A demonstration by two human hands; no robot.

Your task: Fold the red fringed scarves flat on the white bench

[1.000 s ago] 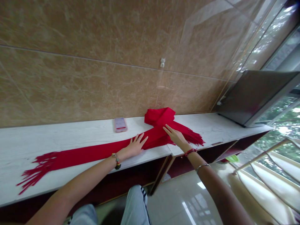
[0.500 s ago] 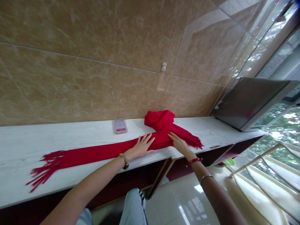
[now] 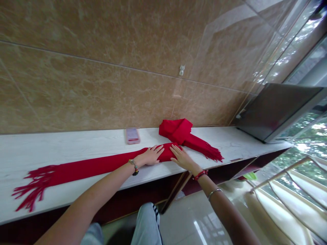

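One long red scarf [image 3: 99, 167] lies flat on the white tabletop [image 3: 76, 144], near its front edge. The scarf's long axis runs sideways, roughly along that edge, slanting a little so that the left end sits closer to the person. That end points left and finishes in a loose fringe [image 3: 46, 173], its strands fanned out. The other end points right and is partly covered by the right hand [image 3: 182, 158].

The left hand [image 3: 150, 156] rests on top of the scarf, just beside the right, fingers extended; its grip is relaxed, clasping nothing. The right hand's grip is likewise loose, its fingers stretched forward and leftward across the cloth. A beaded bracelet [image 3: 134, 167] is on the left wrist; a red bracelet [image 3: 200, 175] and a silver bangle [image 3: 214, 193] are on the right arm.

Behind the right hand, a red bundle [image 3: 176, 131] is folded over itself near the tiled wall [image 3: 89, 95]. Its fringed tail [image 3: 200, 144] points right and toward the front edge. Whether bundle and scarf are joined cannot be told. A small flat pack [image 3: 133, 136] lies behind the scarf, apart from it, and a grey box [image 3: 277, 110] stands at the tabletop's far right.
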